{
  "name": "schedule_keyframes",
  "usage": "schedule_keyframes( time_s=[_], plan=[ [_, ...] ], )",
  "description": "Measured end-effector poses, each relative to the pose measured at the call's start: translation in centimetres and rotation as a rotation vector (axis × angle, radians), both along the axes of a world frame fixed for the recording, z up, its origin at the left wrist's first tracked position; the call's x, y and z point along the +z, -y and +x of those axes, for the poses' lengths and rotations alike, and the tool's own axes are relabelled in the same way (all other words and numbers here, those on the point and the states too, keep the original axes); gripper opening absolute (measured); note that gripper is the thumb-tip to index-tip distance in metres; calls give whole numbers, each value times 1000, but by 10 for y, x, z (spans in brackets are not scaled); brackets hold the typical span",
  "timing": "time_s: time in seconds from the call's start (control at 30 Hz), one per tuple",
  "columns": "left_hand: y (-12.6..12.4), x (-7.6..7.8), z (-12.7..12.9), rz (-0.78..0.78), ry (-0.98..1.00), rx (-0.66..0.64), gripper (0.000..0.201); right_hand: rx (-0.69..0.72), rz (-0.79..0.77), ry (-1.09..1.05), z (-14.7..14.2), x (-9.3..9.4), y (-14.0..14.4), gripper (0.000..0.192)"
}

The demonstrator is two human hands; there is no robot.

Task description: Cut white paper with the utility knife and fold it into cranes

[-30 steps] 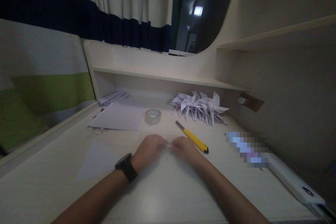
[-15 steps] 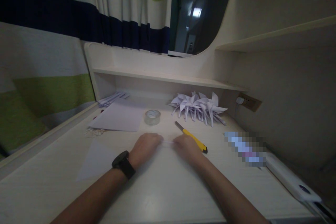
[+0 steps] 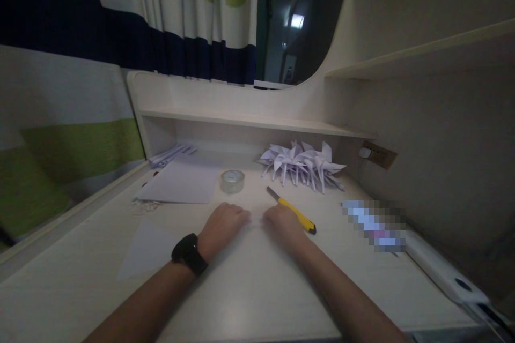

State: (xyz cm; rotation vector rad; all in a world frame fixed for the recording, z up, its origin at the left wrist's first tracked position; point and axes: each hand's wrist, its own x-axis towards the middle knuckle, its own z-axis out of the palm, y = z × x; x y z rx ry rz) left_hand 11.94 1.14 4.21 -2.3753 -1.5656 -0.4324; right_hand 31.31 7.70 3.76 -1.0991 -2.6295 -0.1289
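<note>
My left hand (image 3: pixel 226 229), with a black watch on its wrist, is closed on one end of a thin white paper roll (image 3: pixel 256 220). At the other end my right hand (image 3: pixel 285 225) pinches the same roll. Only a short, blurred stretch of the paper shows between the fingers, low over the desk. Just beyond my right hand lies a yellow utility knife (image 3: pixel 298 215) with its blade end pointing away to the left. A roll of clear tape (image 3: pixel 232 182) rests farther back, between the two hands. Beside my left forearm lies a white paper triangle (image 3: pixel 145 249).
Several white paper pinwheels (image 3: pixel 298 163) are heaped at the back right. A stack of white paper (image 3: pixel 181 179) lies back left, near folded paper pieces (image 3: pixel 171 155) and small pale bits (image 3: pixel 145 206). A blurred-out object (image 3: pixel 372 225) and a white power strip (image 3: pixel 444 273) line the right side.
Both hands keep hold of the paper roll and have barely moved. The whole view has shifted slightly; the desk items stay in place.
</note>
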Motion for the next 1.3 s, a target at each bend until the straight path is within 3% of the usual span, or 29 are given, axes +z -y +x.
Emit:
schedule_keyframes(
  time_s=[0.27,0.43,0.8,1.3],
  plan=[
    [8,1,16,4,-61,17,10,64,52,27,-6,-7,8,16],
    [7,-2,17,-38,-39,-51,10,31,87,12,-8,-8,12,18],
    [4,-11,19,-89,11,-89,15,104,119,82,-11,-8,15,19],
    [4,-7,18,-55,-72,-21,10,102,150,94,-13,-8,17,16]
  ],
)
